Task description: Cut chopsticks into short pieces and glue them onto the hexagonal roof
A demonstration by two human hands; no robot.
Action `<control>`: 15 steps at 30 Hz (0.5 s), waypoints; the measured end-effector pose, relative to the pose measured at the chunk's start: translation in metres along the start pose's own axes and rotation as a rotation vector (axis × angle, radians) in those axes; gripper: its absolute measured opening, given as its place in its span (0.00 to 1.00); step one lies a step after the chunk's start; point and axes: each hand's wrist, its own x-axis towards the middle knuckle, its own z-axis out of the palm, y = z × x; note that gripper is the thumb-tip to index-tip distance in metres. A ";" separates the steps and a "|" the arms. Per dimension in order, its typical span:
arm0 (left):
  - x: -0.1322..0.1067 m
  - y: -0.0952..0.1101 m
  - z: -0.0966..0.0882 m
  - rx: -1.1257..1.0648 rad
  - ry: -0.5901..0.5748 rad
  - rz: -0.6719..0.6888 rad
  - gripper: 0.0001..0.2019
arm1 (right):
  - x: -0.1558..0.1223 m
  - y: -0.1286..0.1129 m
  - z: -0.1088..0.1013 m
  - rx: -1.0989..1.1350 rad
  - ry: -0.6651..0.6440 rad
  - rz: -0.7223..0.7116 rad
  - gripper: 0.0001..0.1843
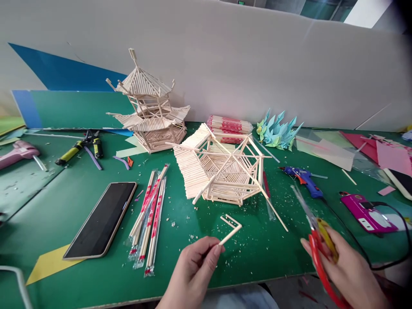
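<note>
My left hand (199, 268) pinches a thin wooden stick (231, 234), bent into a sharp angle with a short piece folded back, above the near table edge. My right hand (349, 262) grips scissors (313, 225) with red and yellow handles; their blades point up and away, smeared by motion. Beyond both hands stands a many-sided frame of wooden sticks (225, 171). One slope on its left is covered with sticks laid side by side, and a long stick juts out at the right. Behind it to the left rises a tiered stick pagoda (148, 111).
Wrapped chopsticks (149, 219) and a phone (103, 219) lie on the left, with pliers (85, 146) and a pink glue gun (21, 154) farther back. A blue glue gun (304, 180), magenta power bank (367, 214) with cable, and folded-paper piece (278, 131) occupy the right.
</note>
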 end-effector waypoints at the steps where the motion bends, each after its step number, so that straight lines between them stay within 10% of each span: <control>1: 0.000 -0.001 0.003 0.051 -0.008 0.032 0.14 | 0.010 0.009 -0.003 -0.112 0.002 0.029 0.24; 6: -0.003 0.002 0.010 0.246 -0.031 0.171 0.13 | 0.037 0.030 -0.007 -0.377 -0.018 -0.047 0.33; 11: -0.002 0.008 0.013 0.383 -0.089 0.215 0.14 | 0.018 -0.039 -0.017 -0.144 0.108 -0.325 0.16; 15: -0.004 0.001 0.015 0.414 -0.193 0.183 0.13 | 0.002 -0.111 -0.002 0.022 -0.410 -0.671 0.09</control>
